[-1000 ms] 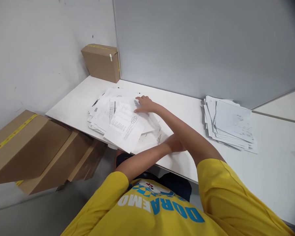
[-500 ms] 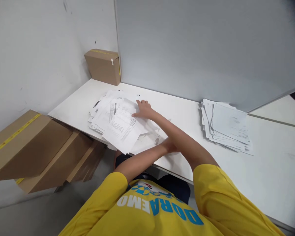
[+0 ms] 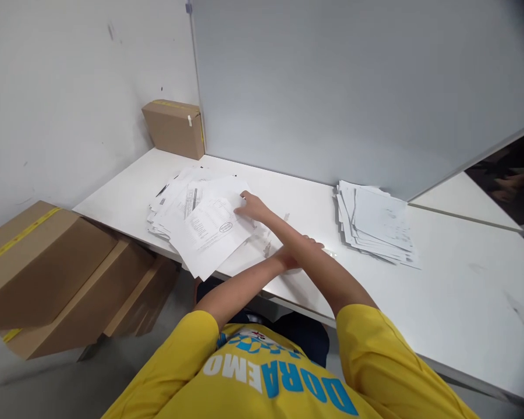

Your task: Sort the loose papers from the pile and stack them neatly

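My right hand (image 3: 252,208) reaches across to the left, thumb and fingers closed on the upper right edge of a printed sheet of paper (image 3: 209,235) with an oval stamp. That sheet lies slanted on top of a loose pile of papers (image 3: 161,218), and its lower corner sticks out past the table's front edge. My left hand (image 3: 311,243) rests on the table under my crossed right forearm, which hides part of it. Its visible fingers are stretched out, with no held thing showing.
A neater stack of papers (image 3: 375,221) lies on the white table (image 3: 463,291) to the right. One cardboard box (image 3: 174,131) stands in the back left corner. Several more boxes (image 3: 39,262) lean by the table's left front. A grey panel (image 3: 332,87) borders the back.
The view has shifted a little. My right hand has drawn the printed sheet slightly, and its fingers are more closed now. My left hand's fingers now show beyond my right forearm.
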The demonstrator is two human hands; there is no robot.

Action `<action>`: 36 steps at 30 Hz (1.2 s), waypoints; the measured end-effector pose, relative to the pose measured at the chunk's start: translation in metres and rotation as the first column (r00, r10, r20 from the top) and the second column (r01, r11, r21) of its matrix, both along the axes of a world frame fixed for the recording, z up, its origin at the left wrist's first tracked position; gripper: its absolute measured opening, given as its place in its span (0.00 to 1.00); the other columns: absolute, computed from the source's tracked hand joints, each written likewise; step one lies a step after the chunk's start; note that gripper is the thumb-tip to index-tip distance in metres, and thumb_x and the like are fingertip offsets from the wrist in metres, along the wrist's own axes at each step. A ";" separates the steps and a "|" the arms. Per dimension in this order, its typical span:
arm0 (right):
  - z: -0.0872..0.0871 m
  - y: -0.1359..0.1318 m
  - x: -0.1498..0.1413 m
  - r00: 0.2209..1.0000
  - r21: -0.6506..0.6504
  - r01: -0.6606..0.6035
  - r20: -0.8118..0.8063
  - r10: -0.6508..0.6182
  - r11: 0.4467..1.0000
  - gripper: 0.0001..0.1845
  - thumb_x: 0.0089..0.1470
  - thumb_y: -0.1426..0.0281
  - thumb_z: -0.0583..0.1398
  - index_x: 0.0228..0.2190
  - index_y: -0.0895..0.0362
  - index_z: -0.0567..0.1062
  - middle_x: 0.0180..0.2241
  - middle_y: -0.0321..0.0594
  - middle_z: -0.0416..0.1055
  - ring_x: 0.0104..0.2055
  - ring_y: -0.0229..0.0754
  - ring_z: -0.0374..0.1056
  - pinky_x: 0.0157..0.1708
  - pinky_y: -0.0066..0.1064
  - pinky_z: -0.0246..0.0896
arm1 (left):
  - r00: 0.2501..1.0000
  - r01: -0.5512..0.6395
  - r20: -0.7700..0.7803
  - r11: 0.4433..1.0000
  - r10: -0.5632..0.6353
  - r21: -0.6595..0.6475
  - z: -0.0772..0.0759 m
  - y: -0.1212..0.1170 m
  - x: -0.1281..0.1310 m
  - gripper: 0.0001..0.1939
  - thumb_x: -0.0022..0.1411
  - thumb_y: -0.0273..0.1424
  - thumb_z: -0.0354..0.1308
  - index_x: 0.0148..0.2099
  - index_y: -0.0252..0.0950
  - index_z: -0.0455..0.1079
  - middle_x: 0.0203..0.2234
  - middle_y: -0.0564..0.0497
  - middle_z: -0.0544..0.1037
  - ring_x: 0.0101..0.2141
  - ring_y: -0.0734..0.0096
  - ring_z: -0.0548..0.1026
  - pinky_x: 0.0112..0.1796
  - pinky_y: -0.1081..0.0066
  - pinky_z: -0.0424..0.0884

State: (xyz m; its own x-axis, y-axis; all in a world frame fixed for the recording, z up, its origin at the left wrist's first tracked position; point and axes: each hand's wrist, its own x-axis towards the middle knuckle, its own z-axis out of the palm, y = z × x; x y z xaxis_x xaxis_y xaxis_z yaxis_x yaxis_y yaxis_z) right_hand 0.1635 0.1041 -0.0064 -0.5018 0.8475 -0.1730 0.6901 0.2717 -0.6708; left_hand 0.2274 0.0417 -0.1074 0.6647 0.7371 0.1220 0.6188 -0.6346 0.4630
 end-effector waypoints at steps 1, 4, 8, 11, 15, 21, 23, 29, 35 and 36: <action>0.000 -0.003 0.001 1.000 0.000 0.010 -0.009 -0.010 1.000 0.27 0.50 0.67 0.64 0.51 0.56 0.66 0.52 0.47 0.70 0.49 0.50 0.68 0.44 0.35 0.65 | 1.000 -0.008 0.006 1.000 0.008 0.025 0.001 0.002 0.002 0.22 0.70 0.38 0.50 0.61 0.34 0.64 0.53 0.42 0.73 0.54 0.58 0.68 0.56 0.60 0.62; -0.001 -0.005 0.007 0.998 0.013 0.014 -0.061 -0.013 1.000 0.23 0.49 0.67 0.63 0.48 0.55 0.68 0.50 0.46 0.71 0.47 0.49 0.69 0.42 0.36 0.66 | 0.995 -0.097 0.040 0.990 0.094 0.103 0.006 -0.007 0.003 0.25 0.69 0.37 0.51 0.64 0.32 0.61 0.63 0.39 0.65 0.64 0.52 0.59 0.63 0.55 0.54; -0.005 0.000 0.032 0.990 0.005 0.051 -0.131 -0.049 0.999 0.20 0.46 0.67 0.62 0.44 0.54 0.69 0.45 0.42 0.73 0.42 0.48 0.69 0.41 0.38 0.67 | 0.946 -0.223 0.274 0.961 0.173 0.164 0.009 -0.075 -0.020 0.20 0.67 0.33 0.52 0.59 0.33 0.68 0.56 0.38 0.73 0.63 0.49 0.61 0.62 0.51 0.59; -0.011 -0.005 0.058 0.963 -0.108 0.120 -0.231 -0.142 0.987 0.18 0.44 0.65 0.63 0.38 0.53 0.68 0.40 0.39 0.73 0.39 0.46 0.70 0.38 0.37 0.67 | 0.735 -0.425 0.616 0.900 0.283 0.093 -0.003 -0.157 -0.062 0.13 0.68 0.33 0.51 0.52 0.41 0.71 0.44 0.44 0.77 0.49 0.57 0.74 0.51 0.56 0.72; -0.027 -0.029 0.087 0.892 -0.337 0.173 -0.344 -0.292 0.925 0.16 0.42 0.63 0.65 0.33 0.53 0.67 0.33 0.36 0.73 0.35 0.45 0.71 0.34 0.35 0.67 | -0.040 -0.818 0.662 0.356 0.749 -0.452 -0.025 -0.233 -0.131 0.11 0.67 0.38 0.54 0.49 0.42 0.65 0.41 0.47 0.73 0.43 0.64 0.75 0.43 0.63 0.75; -0.036 -0.052 0.097 0.863 -0.485 0.116 -0.383 -0.330 0.867 0.13 0.44 0.66 0.65 0.31 0.54 0.67 0.33 0.38 0.74 0.32 0.42 0.70 0.30 0.32 0.64 | -0.286 -0.707 0.505 0.176 0.814 -0.685 -0.017 -0.228 -0.198 0.31 0.57 0.46 0.64 0.57 0.42 0.57 0.51 0.42 0.71 0.47 0.62 0.75 0.42 0.64 0.76; -0.038 -0.059 0.096 0.866 -0.508 0.078 -0.392 -0.310 0.858 0.13 0.45 0.65 0.65 0.32 0.53 0.68 0.32 0.38 0.75 0.31 0.42 0.70 0.29 0.33 0.63 | -0.294 -0.607 0.484 0.229 0.824 -0.761 -0.007 -0.217 -0.201 0.32 0.57 0.46 0.64 0.57 0.41 0.58 0.49 0.42 0.75 0.46 0.61 0.77 0.41 0.63 0.77; -0.059 -0.102 0.100 0.823 -0.521 -0.010 -0.490 -0.289 0.854 0.19 0.44 0.64 0.64 0.39 0.53 0.69 0.38 0.40 0.77 0.37 0.45 0.74 0.38 0.37 0.69 | -0.260 -0.363 0.479 0.375 0.839 -0.853 0.013 -0.205 -0.175 0.33 0.47 0.46 0.71 0.51 0.34 0.70 0.43 0.41 0.81 0.43 0.53 0.79 0.45 0.56 0.77; -0.049 -0.130 0.134 0.694 -0.194 0.163 -0.674 -0.252 0.967 0.20 0.52 0.55 0.61 0.44 0.49 0.66 0.43 0.42 0.77 0.47 0.49 0.73 0.46 0.42 0.69 | -0.088 -0.588 0.600 0.445 0.795 -0.676 0.015 -0.185 -0.161 0.29 0.48 0.49 0.70 0.46 0.34 0.74 0.44 0.42 0.81 0.47 0.52 0.78 0.51 0.53 0.73; -0.044 -0.132 0.143 0.671 -0.137 0.210 -0.700 -0.245 0.968 0.21 0.54 0.55 0.61 0.47 0.49 0.66 0.44 0.43 0.76 0.48 0.49 0.73 0.47 0.42 0.69 | -0.035 -0.619 0.624 0.473 0.781 -0.627 0.017 -0.177 -0.158 0.28 0.49 0.50 0.69 0.45 0.34 0.74 0.43 0.42 0.81 0.46 0.52 0.78 0.51 0.54 0.73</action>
State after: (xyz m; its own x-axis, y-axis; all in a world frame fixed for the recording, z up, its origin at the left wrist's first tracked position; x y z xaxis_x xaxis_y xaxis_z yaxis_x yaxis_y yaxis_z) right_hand 0.3060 -0.0280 -0.0507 -0.2812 0.9528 0.1143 0.0429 0.1314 -0.9904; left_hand 0.0690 -0.1356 -0.0900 -0.5750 0.8181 0.0092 0.0076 -0.0058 1.0000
